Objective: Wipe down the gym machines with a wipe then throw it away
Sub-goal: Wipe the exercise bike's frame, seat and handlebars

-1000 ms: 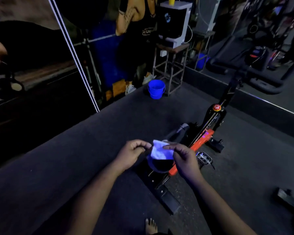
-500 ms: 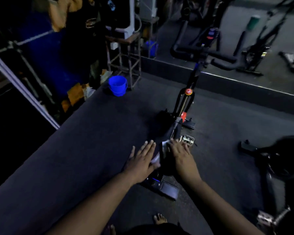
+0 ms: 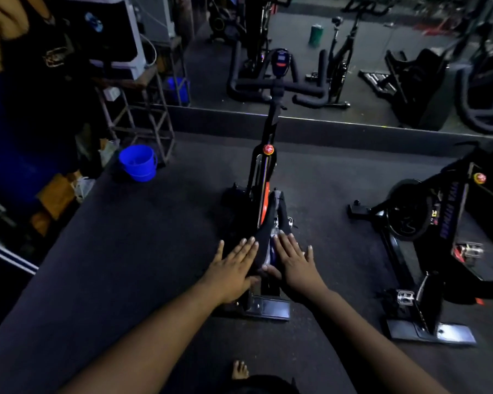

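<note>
We are pressing both hands flat, fingers straight: left hand (image 3: 234, 268) and right hand (image 3: 293, 263) flanking the bike saddle (image 3: 271, 223), wipe (image 3: 271, 251) showing between them.

1 head-worn view, facing forward and down, close above both hands

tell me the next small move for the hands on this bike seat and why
Probably slide both flat hands forward along the saddle. The left hand and right hand lie open on either side of its rear, with only a sliver of the wipe showing between them, and the narrow nose ahead is uncovered, so it likely remains to be wiped.
</note>
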Demonstrator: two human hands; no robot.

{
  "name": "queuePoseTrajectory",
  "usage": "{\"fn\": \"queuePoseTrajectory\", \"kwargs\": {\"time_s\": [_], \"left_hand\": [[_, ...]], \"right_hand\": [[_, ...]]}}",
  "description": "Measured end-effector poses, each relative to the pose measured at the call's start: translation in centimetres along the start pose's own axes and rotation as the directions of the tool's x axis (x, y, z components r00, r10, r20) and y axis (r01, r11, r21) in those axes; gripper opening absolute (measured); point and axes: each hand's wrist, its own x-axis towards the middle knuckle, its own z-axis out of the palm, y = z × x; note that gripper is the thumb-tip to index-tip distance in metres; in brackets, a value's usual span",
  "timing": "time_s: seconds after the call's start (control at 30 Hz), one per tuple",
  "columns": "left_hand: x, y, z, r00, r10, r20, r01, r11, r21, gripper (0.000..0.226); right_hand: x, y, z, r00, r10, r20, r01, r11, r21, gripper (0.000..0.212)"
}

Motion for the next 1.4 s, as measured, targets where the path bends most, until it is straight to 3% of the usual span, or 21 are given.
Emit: {"fn": "queuePoseTrajectory", "kwargs": {"time_s": [0.07, 0.2, 0.27, 0.37, 0.47, 0.53, 0.6, 0.67, 0.73, 0.83, 0.93, 1.03, 1.17, 1.3, 1.4], "left_hand": [[0.9, -0.7, -0.5, 1.000, 0.013, 0.021, -0.013, 1.000, 0.018, 0.080], [1.8, -1.3, -0.5, 0.998, 0.057, 0.037, -0.058, 0.998, 0.040, 0.091], [2.0, -1.7, -0.3, 0.998, 0.058, 0.039, -0.060, 0.997, 0.057, 0.097], [2.1, -2.0, -0.2, 0.999, 0.023, 0.047, -0.026, 0.997, 0.078, 0.103], [2.5, -2.7, -0.8, 0.999, -0.050, 0.020, 0.049, 0.996, 0.074, 0.114], [2.8, -2.9, -1.2, 0.998, -0.060, -0.004, 0.060, 0.997, 0.058, 0.124], [3.2, -3.1, -1.4, 0.999, -0.038, -0.022, 0.039, 0.998, 0.055, 0.130], [3.7, -3.5, -1.4, 1.000, 0.006, -0.026, -0.004, 0.997, 0.075, 0.131], [4.2, -4.0, -1.5, 0.998, 0.063, -0.008, -0.062, 0.995, 0.082, 0.134], [5.5, -4.4, -1.7, 0.992, 0.125, 0.027, -0.127, 0.986, 0.105, 0.141], [6.5, -4.7, -2.0, 0.981, 0.194, 0.015, -0.194, 0.973, 0.122, 0.132], [6.7, -5.3, -2.5, 0.955, 0.292, 0.042, -0.295, 0.944, 0.144, 0.127], [7.4, -7.6, -3.3, 0.881, 0.460, 0.111, -0.473, 0.859, 0.195, 0.128], [8.4, -10.3, -4.1, 0.844, 0.521, 0.124, -0.535, 0.809, 0.242, 0.128], [9.2, -11.2, -5.7, 0.827, 0.550, 0.114, -0.559, 0.786, 0.264, 0.120]], "right_hand": [[0.5, -0.7, -0.2, 0.998, -0.051, 0.031, 0.052, 0.998, -0.023, 0.124], [-2.2, 0.5, 1.9, 0.956, -0.293, -0.024, 0.285, 0.942, -0.176, 0.098], [-2.1, 1.2, 2.4, 0.953, -0.295, -0.064, 0.272, 0.932, -0.241, 0.101], [1.4, 0.4, 0.8, 0.984, -0.177, -0.007, 0.173, 0.970, -0.170, 0.126], [4.2, -1.7, -0.6, 0.990, -0.080, 0.120, 0.095, 0.987, -0.126, 0.135], [3.1, -3.0, -0.3, 0.974, -0.167, 0.154, 0.190, 0.971, -0.148, 0.135], [0.1, -3.2, 1.3, 0.949, -0.306, 0.070, 0.314, 0.925, -0.214, 0.128], [-2.3, -2.5, 2.6, 0.936, -0.353, -0.001, 0.345, 0.915, -0.207, 0.121], [-2.7, -1.1, 2.6, 0.956, -0.292, -0.027, 0.279, 0.935, -0.217, 0.117], [-0.1, -0.4, 0.7, 0.996, -0.072, -0.058, 0.062, 0.985, -0.164, 0.124], [2.6, -2.4, 0.3, 0.991, 0.126, 0.054, -0.119, 0.985, -0.125, 0.135], [2.4, -5.4, 1.0, 0.988, 0.131, 0.083, -0.124, 0.988, -0.088, 0.133], [-1.6, -8.2, 3.3, 0.989, 0.120, -0.088, -0.134, 0.973, -0.187, 0.120], [-1.2, -10.1, 4.0, 0.959, 0.275, -0.065, -0.282, 0.931, -0.232, 0.118], [2.2, -10.9, 2.5, 0.899, 0.435, -0.054, -0.437, 0.879, -0.190, 0.117]]}}
